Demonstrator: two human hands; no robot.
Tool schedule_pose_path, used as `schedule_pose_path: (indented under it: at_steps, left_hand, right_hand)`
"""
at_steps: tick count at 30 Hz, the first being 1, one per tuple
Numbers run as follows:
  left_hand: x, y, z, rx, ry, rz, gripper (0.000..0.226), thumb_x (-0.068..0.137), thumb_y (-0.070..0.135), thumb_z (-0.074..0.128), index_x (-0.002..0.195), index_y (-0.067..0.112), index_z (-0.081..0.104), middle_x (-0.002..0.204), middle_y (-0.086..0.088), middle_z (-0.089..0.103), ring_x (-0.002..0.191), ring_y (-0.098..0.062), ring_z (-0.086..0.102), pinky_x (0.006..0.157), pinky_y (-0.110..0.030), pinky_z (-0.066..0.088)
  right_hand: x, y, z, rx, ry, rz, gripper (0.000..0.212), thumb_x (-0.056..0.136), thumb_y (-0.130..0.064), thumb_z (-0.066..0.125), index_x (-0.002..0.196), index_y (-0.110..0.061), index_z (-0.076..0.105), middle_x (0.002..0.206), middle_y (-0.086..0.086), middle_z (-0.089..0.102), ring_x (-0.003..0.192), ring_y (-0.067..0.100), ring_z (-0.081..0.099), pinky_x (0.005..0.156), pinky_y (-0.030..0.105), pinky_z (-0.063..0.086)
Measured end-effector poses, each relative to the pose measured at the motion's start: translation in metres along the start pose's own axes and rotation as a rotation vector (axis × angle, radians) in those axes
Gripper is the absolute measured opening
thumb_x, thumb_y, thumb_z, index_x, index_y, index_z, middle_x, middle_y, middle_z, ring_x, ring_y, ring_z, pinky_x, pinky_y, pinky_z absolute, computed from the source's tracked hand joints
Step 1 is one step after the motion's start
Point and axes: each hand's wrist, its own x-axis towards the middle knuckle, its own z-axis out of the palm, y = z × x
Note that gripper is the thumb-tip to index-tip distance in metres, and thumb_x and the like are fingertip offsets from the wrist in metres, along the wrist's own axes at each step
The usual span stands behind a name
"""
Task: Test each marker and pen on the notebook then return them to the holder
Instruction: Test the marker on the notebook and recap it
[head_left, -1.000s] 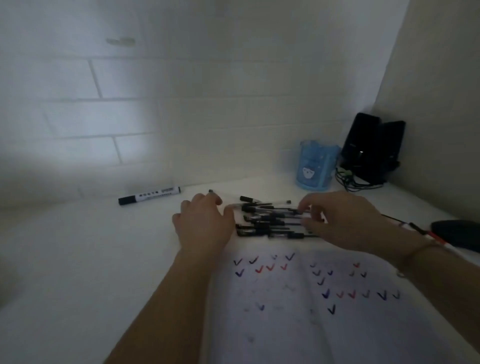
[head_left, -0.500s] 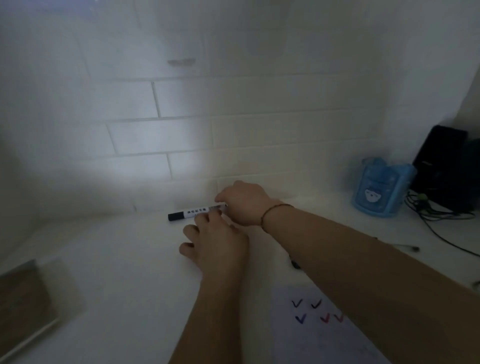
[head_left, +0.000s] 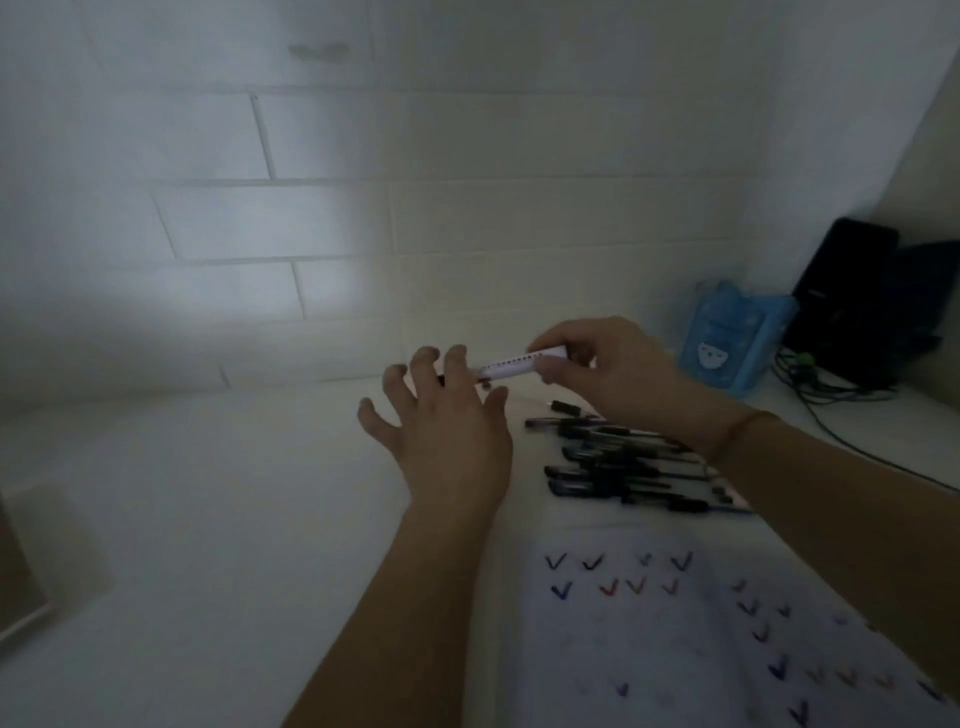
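My right hand (head_left: 602, 371) grips a white marker (head_left: 511, 365) and holds it level above the white table. My left hand (head_left: 441, 421) hovers just in front of the marker's left end with fingers spread, and that end is hidden behind them. Several dark pens (head_left: 623, 462) lie in a pile right of my left hand, partly under my right forearm. The open notebook (head_left: 675, 639), covered with blue, red and black check marks, lies at the lower right. The blue pen holder (head_left: 727, 343) stands at the back right by the wall.
A black box-like device (head_left: 852, 301) with trailing cables (head_left: 831, 395) sits right of the holder in the corner. A white tiled wall (head_left: 363, 208) closes the back. A framed edge (head_left: 21, 587) shows at the far left.
My right hand picked the white marker up from beside the wall and brought it right, above the table. My left hand lifted and spread its fingers. The view swung back towards the pens.
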Motion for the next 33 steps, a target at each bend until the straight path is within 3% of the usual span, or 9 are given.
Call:
schedule_pose_path:
  at_steps: [2, 5, 10, 15, 18, 21, 24, 27, 33]
  left_hand:
    - [-0.007, 0.019, -0.013, -0.144, 0.078, 0.269, 0.031, 0.090, 0.045, 0.053, 0.112, 0.023, 0.058, 0.113, 0.000, 0.056, 0.109, -0.027, 0.048, 0.092, -0.047, 0.033]
    - [-0.035, 0.060, -0.038, -0.372, -0.122, 0.779, 0.030, 0.094, 0.041, 0.042, 0.097, 0.016, 0.059, 0.083, 0.002, 0.057, 0.071, -0.016, 0.049, 0.062, -0.031, 0.039]
    - [-0.085, 0.093, -0.049, -0.412, -0.433, 1.124, 0.033, 0.095, 0.037, 0.035, 0.107, 0.014, 0.056, 0.091, -0.001, 0.062, 0.077, -0.012, 0.048, 0.064, -0.025, 0.036]
    - [-0.094, 0.095, -0.042, -0.493, -0.583, 1.153, 0.020, 0.097, 0.041, 0.040, 0.103, 0.025, 0.051, 0.063, 0.016, 0.045, 0.051, -0.001, 0.034, 0.050, -0.019, 0.028]
    - [-0.099, 0.095, -0.036, -0.597, -0.713, 1.127, 0.019, 0.095, 0.039, 0.053, 0.106, 0.024, 0.057, 0.060, 0.017, 0.049, 0.050, 0.007, 0.043, 0.051, -0.009, 0.029]
    - [-0.099, 0.090, -0.034, -0.595, -0.824, 0.988, 0.033, 0.088, 0.056, 0.048, 0.116, 0.038, 0.042, 0.064, 0.006, 0.052, 0.055, -0.005, 0.045, 0.053, -0.022, 0.037]
    - [-0.091, 0.080, -0.033, -0.658, -0.807, 0.837, 0.024, 0.092, 0.040, 0.030, 0.116, 0.041, 0.033, 0.082, 0.008, 0.050, 0.072, -0.011, 0.048, 0.068, -0.029, 0.041]
    - [-0.087, 0.078, -0.027, -0.636, -0.706, 0.773, 0.022, 0.096, 0.024, 0.032, 0.111, 0.039, 0.028, 0.091, 0.015, 0.050, 0.082, -0.010, 0.051, 0.072, -0.027, 0.043]
    - [-0.090, 0.082, -0.024, -0.579, -0.670, 0.762, 0.044, 0.088, 0.021, 0.065, 0.105, 0.047, 0.034, 0.099, 0.028, 0.060, 0.084, 0.025, 0.047, 0.074, 0.002, 0.032]
  right_hand:
    - [-0.046, -0.008, -0.037, 0.292, 0.119, 0.143, 0.011, 0.089, -0.026, 0.062, 0.092, -0.020, 0.071, 0.070, -0.006, 0.070, 0.059, 0.014, 0.058, 0.050, 0.024, 0.044]
    - [-0.127, -0.025, -0.087, 0.746, 0.268, 0.312, 0.014, 0.078, -0.032, 0.068, 0.076, -0.018, 0.069, 0.058, 0.001, 0.060, 0.051, 0.016, 0.048, 0.041, 0.024, 0.033]
    - [-0.215, -0.040, -0.096, 0.578, 0.236, 0.261, 0.050, 0.056, -0.066, 0.073, 0.072, -0.020, 0.060, 0.045, 0.006, 0.052, 0.039, 0.020, 0.042, 0.040, 0.024, 0.035]
    - [-0.231, -0.016, -0.071, 0.815, 0.351, 0.242, 0.036, 0.064, -0.041, 0.080, 0.071, -0.017, 0.054, 0.044, 0.001, 0.049, 0.037, 0.015, 0.040, 0.041, 0.022, 0.035]
    - [-0.236, -0.010, -0.068, 0.665, 0.357, 0.216, 0.019, 0.067, -0.032, 0.070, 0.066, -0.026, 0.051, 0.046, 0.000, 0.050, 0.038, 0.009, 0.044, 0.040, 0.020, 0.036]
    - [-0.241, -0.004, -0.077, 0.637, 0.305, 0.217, 0.012, 0.069, -0.034, 0.064, 0.074, -0.025, 0.058, 0.048, 0.007, 0.054, 0.039, 0.017, 0.046, 0.039, 0.026, 0.039]
    - [-0.242, 0.003, -0.091, 0.633, 0.218, 0.280, 0.023, 0.068, -0.033, 0.067, 0.082, -0.015, 0.067, 0.063, 0.015, 0.066, 0.051, 0.028, 0.062, 0.043, 0.028, 0.048]
    - [-0.241, 0.008, -0.088, 0.488, 0.164, 0.371, 0.022, 0.070, -0.025, 0.080, 0.068, -0.011, 0.064, 0.059, 0.010, 0.066, 0.049, 0.021, 0.061, 0.045, 0.029, 0.049]
    - [-0.240, 0.014, -0.072, 0.164, 0.184, 0.473, 0.029, 0.067, -0.040, 0.067, 0.060, -0.012, 0.058, 0.058, 0.003, 0.064, 0.049, 0.018, 0.059, 0.046, 0.027, 0.049]
